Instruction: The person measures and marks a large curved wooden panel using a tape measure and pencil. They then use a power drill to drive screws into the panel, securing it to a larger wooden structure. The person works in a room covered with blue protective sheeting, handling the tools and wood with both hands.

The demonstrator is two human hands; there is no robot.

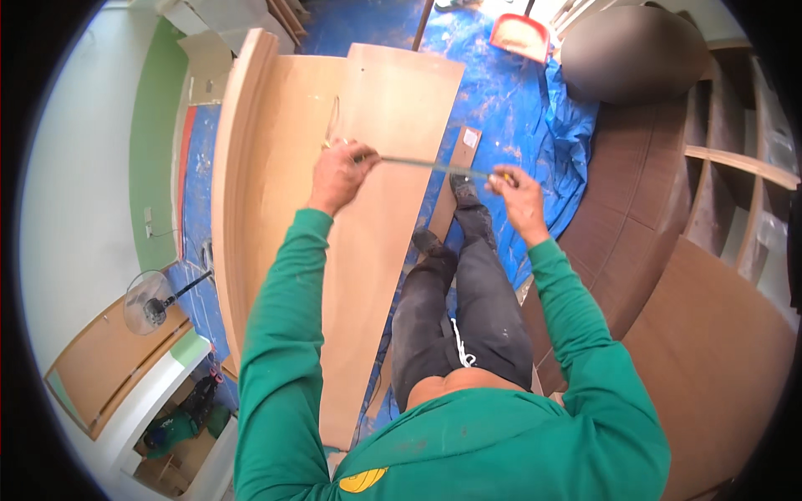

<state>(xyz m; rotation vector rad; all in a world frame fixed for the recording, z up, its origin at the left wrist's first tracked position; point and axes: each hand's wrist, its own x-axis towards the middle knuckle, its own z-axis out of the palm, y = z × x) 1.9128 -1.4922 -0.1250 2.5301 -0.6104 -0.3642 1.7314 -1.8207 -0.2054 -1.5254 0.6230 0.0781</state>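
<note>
A thin grey-green strip (434, 166), much like a tape measure's blade, runs nearly straight between my two hands. My left hand (342, 171), above the pale wooden panel (376, 225), pinches its left end. A narrow loop (334, 117) rises past those fingers, with a small yellow bit beside them. Over the blue floor sheet, my right hand (520, 200) is closed on the other end, where something small, yellow and dark shows at the fingertips. I cannot make out whether that is part of the strip.
A long wooden piece with a curved, layered edge (238, 184) stands on the left. Blue sheeting (401, 25) covers the floor. A brown padded seat (622, 209) and wooden shelving (743, 167) line the right. A fan (150, 305) and a red dustpan (520, 37) lie farther off.
</note>
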